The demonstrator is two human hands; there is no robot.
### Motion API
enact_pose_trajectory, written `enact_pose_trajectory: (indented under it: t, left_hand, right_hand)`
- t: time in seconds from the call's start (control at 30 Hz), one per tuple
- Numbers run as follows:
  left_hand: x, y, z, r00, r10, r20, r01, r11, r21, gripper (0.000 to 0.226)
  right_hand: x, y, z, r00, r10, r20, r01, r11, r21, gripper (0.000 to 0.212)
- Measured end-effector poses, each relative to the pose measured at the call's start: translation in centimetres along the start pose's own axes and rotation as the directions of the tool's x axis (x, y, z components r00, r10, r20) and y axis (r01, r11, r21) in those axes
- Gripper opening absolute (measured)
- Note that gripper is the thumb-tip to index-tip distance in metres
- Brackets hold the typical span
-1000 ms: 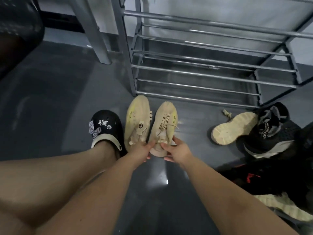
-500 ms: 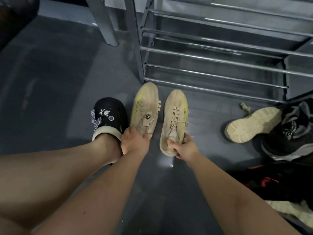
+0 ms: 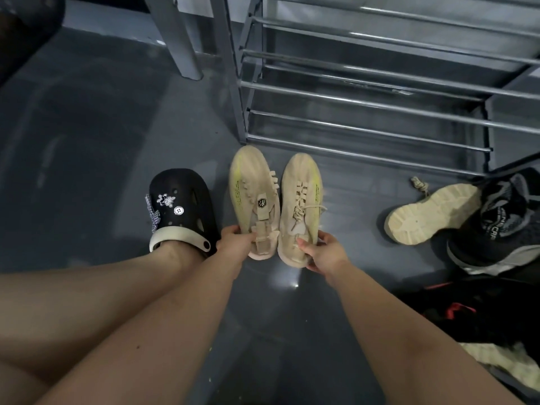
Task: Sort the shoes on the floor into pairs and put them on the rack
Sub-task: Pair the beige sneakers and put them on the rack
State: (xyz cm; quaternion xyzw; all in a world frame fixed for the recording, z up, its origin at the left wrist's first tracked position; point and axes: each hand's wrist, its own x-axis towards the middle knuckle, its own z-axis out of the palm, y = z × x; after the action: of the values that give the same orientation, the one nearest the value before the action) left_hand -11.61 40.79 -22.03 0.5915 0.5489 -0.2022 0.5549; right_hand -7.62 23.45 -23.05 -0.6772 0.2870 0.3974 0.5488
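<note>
Nearest the camera, two bare forearms are seen reaching forward over a bent knee. The left hand (image 3: 233, 244) is closed around the heel of the left beige mesh sneaker with the yellow-green stripe (image 3: 252, 200), and the right hand (image 3: 321, 252) is closed around the heel of the matching right beige mesh sneaker (image 3: 301, 206). The two sneakers are held side by side, touching along their inner edges, heels toward the hands and toes pointed at the grey metal shoe rack with round bars (image 3: 365, 92); whether the soles are lifted off the dark grey floor (image 3: 87, 127) cannot be told.

The coming move is judged to turn on this: each sneaker's long axis runs straight from its hand toward the rack's lowest bars, which lie just beyond the toes, so a forward push would be enough. Neither hand is clearly nearer.

Left of the sneakers, a black clog with charms and a white heel strap (image 3: 181, 209) is worn on a foot. Right of the sneakers, a cream shoe lying on its side, sole showing (image 3: 429, 213), rests against a black and grey knit trainer (image 3: 496, 223).

A small dark badge is carried on the left sneaker's tongue; its mark is unreadable. Lettering on the trainer's tongue is only partly legible.
</note>
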Motion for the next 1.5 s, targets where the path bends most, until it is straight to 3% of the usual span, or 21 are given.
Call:
enact_pose_trajectory:
  t: [0.07,0.13,0.3,0.53,0.67,1.03,1.3,1.5]
  left_hand:
    - [-0.4,-0.2,0.1,0.994,-0.049,0.095,0.064,0.985,-0.158,0.062]
    - [-0.5,-0.2,0.2,0.988,-0.057,0.146,0.087,0.973,-0.213,0.064]
    - [-1.1,-0.2,-0.2,0.982,0.007,0.187,0.042,0.966,-0.255,0.075]
    - [-2.9,0.9,-0.9,0.936,0.006,0.352,0.097,0.957,-0.274,0.068]
    - [-4.7,0.7,-0.7,0.901,0.019,0.433,0.057,0.985,-0.161,0.068]
    - [-11.3,1.3,3.0,0.811,0.190,0.553,-0.132,0.981,-0.143,0.063]
    - [-19.1,3.6,4.9,0.733,0.294,0.614,-0.259,0.955,-0.148,0.060]
    - [-26.3,7.6,5.3,0.645,0.372,0.668,-0.361,0.918,-0.163,0.056]
  right_hand:
    - [0.2,-0.2,-0.7,1.000,-0.003,0.006,0.003,1.000,0.006,0.060]
    - [0.3,-0.3,-1.2,1.000,0.007,0.019,-0.007,1.000,0.019,0.060]
    - [-0.7,-1.2,-1.8,0.994,0.044,0.104,-0.050,0.997,0.052,0.042]
    - [-3.3,-2.2,-3.9,0.997,0.001,0.082,-0.013,0.990,0.140,0.045]
    - [-6.0,-1.7,-5.5,0.998,-0.023,0.059,0.015,0.992,0.125,0.044]
    - [-13.7,-0.7,-11.7,0.997,-0.077,-0.029,0.082,0.958,0.275,0.030]
    - [-20.6,-3.5,-16.6,0.963,-0.214,-0.165,0.246,0.946,0.213,0.037]
    - [-27.1,-5.8,-20.2,0.888,-0.369,-0.275,0.422,0.892,0.165,0.037]
